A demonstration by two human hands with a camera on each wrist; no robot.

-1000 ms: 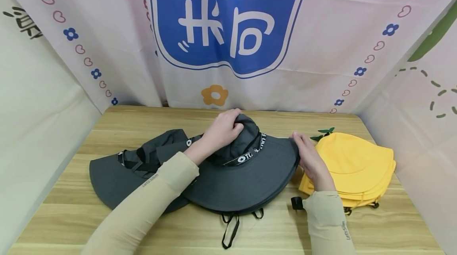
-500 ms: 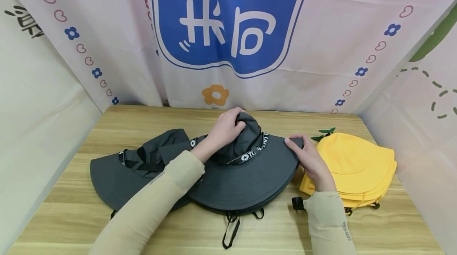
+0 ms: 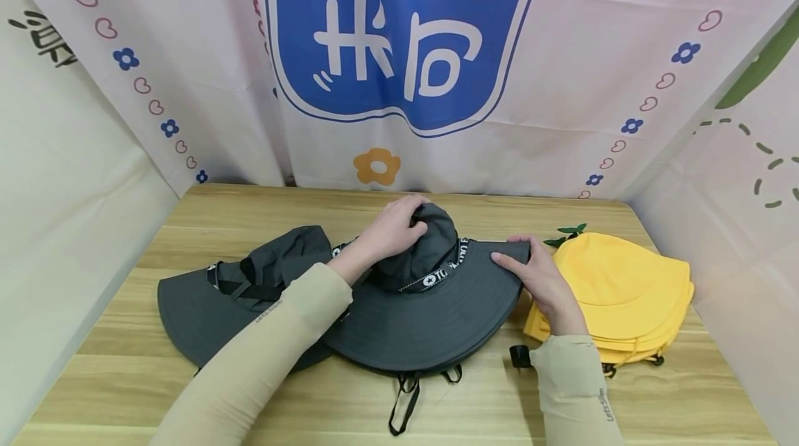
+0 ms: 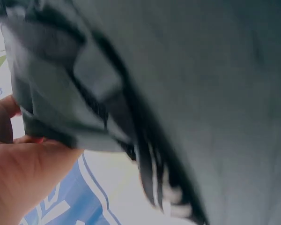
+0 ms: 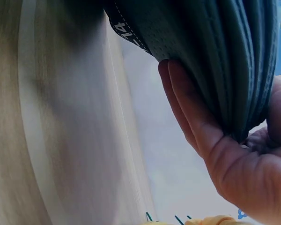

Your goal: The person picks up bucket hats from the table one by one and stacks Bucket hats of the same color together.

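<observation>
A dark grey wide-brimmed sun hat (image 3: 431, 331) sits in mid-table, crown up, with a lettered band around it. My left hand (image 3: 392, 229) grips its crown from the far left side; in the left wrist view the thumb and fingers (image 4: 30, 173) hold the cloth. At the brim's right edge, my right hand (image 3: 543, 283) pinches with the thumb on top. The right wrist view shows several stacked brim layers (image 5: 215, 61) between that thumb and the fingers (image 5: 192, 103) beneath. Black cord loops (image 3: 406, 408) stick out at the front.
Another dark grey hat (image 3: 193, 311) lies at left, partly covered by my left sleeve (image 3: 262, 356). Stacked yellow caps (image 3: 624, 286) with a green leaf trim (image 3: 571, 231) lie right of my right hand. A printed curtain (image 3: 530, 161) hangs behind the wooden table (image 3: 474, 408).
My right thumb has come over the brim's edge and slid inward along its top. The left hand stays on the crown, rising slightly, then lowering a little.
</observation>
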